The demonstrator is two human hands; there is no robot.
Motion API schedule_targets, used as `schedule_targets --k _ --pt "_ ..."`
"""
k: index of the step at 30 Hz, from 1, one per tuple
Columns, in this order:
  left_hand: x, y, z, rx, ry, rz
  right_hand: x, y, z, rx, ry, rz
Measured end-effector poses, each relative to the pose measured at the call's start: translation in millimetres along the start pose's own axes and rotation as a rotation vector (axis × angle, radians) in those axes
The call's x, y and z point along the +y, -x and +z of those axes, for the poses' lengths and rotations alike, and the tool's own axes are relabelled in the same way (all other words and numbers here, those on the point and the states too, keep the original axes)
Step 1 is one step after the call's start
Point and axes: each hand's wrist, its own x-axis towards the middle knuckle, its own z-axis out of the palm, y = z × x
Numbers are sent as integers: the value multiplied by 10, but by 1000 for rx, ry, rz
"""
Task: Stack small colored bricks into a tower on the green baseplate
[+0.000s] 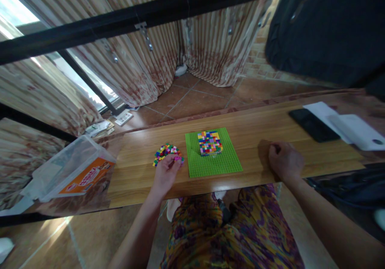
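Observation:
My left hand (pixel 167 172) is at the near edge of a loose pile of small coloured toy bricks (pixel 165 150). Its thumb and forefinger are closed on a pink toy brick (pixel 177 159). To the right of the pile lies a green studded baseplate (pixel 195 168). A square block built of many-coloured bricks (pixel 210 142) stands on the upper middle of that plate. My right hand (pixel 285 160) rests as a loose fist on the table, well to the right of the baseplate and apart from it. I see nothing in its curled fingers.
The wooden table (pixel 255 120) is long and narrow. A clear plastic box (pixel 75 164) with an orange label stands at the left end. On the right lie a black phone-like slab (pixel 314 124) and white flat objects (pixel 357 128). A dark bar (pixel 168 10) crosses above.

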Motion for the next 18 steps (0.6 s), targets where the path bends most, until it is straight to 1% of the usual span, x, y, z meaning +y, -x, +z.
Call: schedule_targets --k 4,8,11,15,18 --pt "33 19 12 -24 -25 25 9 2 8 -1 -11 -11" --pt "37 31 26 25 -24 52 40 -10 35 6 -6 -7" --pt "16 19 23 46 -18 43 69 -24 64 12 -5 -21" --pt "-29 -36 -25 58 -60 29 97 -31 96 42 -6 -38" --pt "-82 -97 -93 77 -145 36 105 -30 106 50 1 -43"
